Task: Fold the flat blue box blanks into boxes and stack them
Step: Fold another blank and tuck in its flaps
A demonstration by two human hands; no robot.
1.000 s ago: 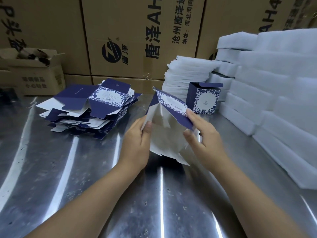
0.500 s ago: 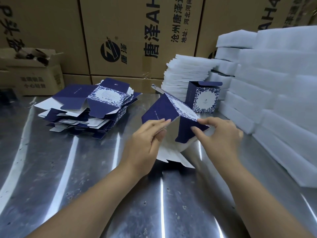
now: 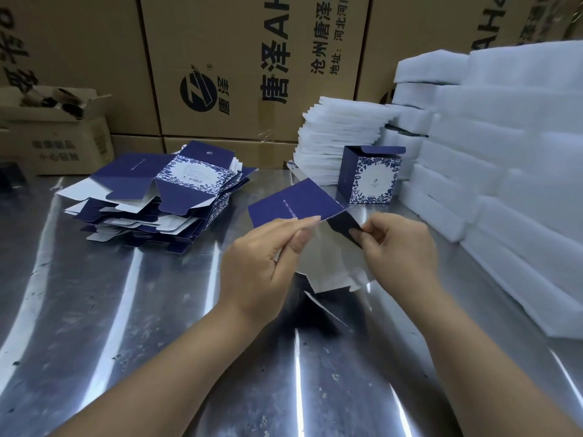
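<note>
A half-folded blue box blank point(image 3: 296, 203) is held up over the middle of the shiny metal surface point(image 3: 126, 342). Its big blue panel is pinched by the left hand point(image 3: 265, 257) between thumb and fingers. A small dark blue flap on the other side is pinched by the right hand point(image 3: 400, 247). The white inside of the blank is turned toward the person, and its lower flaps hang down close to the surface.

A messy pile of flat blanks point(image 3: 157, 200) is laid near the far edge, toward the left. One folded box point(image 3: 370, 175) is stood upright near the far edge, toward the right, with its top flap up. Just behind it, a stack of thin white foam sheets point(image 3: 337, 134) is seen. Thick white foam blocks point(image 3: 504, 152) are piled along the right edge. Big brown cartons point(image 3: 252, 58) are stacked behind the far edge.
</note>
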